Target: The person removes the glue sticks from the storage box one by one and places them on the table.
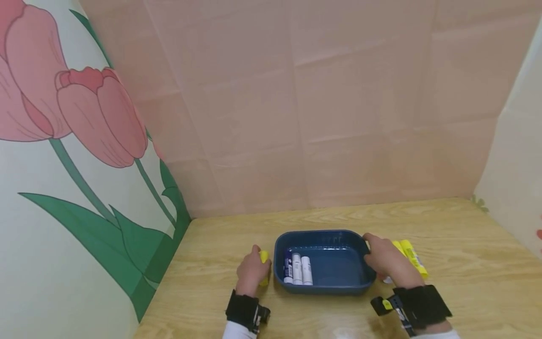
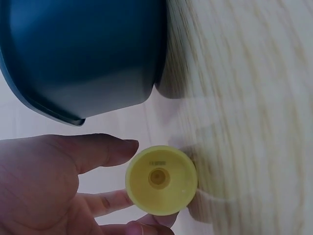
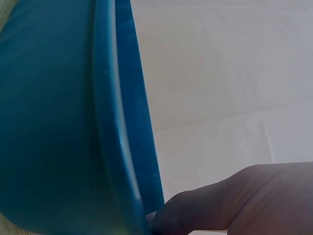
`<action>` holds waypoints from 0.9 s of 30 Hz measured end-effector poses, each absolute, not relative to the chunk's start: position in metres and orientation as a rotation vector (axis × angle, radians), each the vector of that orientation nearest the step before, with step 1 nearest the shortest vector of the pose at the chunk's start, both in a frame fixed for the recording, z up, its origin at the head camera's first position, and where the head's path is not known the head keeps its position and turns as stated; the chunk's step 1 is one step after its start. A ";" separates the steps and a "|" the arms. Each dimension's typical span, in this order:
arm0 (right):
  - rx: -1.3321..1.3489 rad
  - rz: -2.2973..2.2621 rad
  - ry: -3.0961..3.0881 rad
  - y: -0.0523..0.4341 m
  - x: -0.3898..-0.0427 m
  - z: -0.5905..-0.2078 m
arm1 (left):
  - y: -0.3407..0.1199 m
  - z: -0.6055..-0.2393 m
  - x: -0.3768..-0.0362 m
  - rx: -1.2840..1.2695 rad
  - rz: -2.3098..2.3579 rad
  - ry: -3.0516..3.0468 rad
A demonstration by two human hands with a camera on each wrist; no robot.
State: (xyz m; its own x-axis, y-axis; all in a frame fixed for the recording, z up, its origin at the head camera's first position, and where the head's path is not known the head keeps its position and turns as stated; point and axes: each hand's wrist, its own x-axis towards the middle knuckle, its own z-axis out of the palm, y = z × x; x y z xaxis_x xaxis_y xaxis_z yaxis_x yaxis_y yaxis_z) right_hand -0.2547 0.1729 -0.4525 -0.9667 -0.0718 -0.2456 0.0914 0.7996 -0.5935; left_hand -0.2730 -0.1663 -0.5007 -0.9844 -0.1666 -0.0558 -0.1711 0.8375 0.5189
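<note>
Your left hand grips smooth yellow plastic glue-stick tube on grained wooden table, just left of glossy dark-blue plastic tray. Your right hand clasps tray's right rim, fingers curled over edge.

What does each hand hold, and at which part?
Left hand grips a yellow glue stick around its body. Right hand touches the blue tray rim; a hold cannot be told.

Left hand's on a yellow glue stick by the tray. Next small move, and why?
Probably lift the yellow glue stick and carry it over the near rim of the blue tray. The left hand already grips it beside the tray, three sticks lie inside, and the right hand rests on the far rim.
</note>
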 end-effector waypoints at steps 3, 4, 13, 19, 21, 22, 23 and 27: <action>0.018 -0.926 2.720 0.172 -0.254 -0.453 | -0.168 -0.502 -0.272 -0.283 0.837 3.012; 0.017 -0.929 2.719 0.172 -0.253 -0.453 | -0.168 -0.502 -0.272 -0.280 0.831 3.019; 0.006 -0.932 2.729 0.172 -0.255 -0.450 | -0.169 -0.504 -0.274 -0.276 0.838 2.995; 0.004 -0.926 2.729 0.172 -0.256 -0.450 | -0.167 -0.502 -0.275 -0.308 0.841 2.980; 0.007 -0.923 2.729 0.172 -0.256 -0.450 | -0.167 -0.501 -0.274 -0.313 0.831 2.986; 0.008 -0.923 2.729 0.173 -0.255 -0.450 | -0.167 -0.500 -0.274 -0.312 0.822 2.991; 0.010 -0.924 2.727 0.173 -0.255 -0.451 | -0.167 -0.500 -0.274 -0.313 0.816 2.995; 0.012 -0.917 2.730 0.173 -0.256 -0.453 | -0.167 -0.501 -0.273 -0.316 0.795 3.003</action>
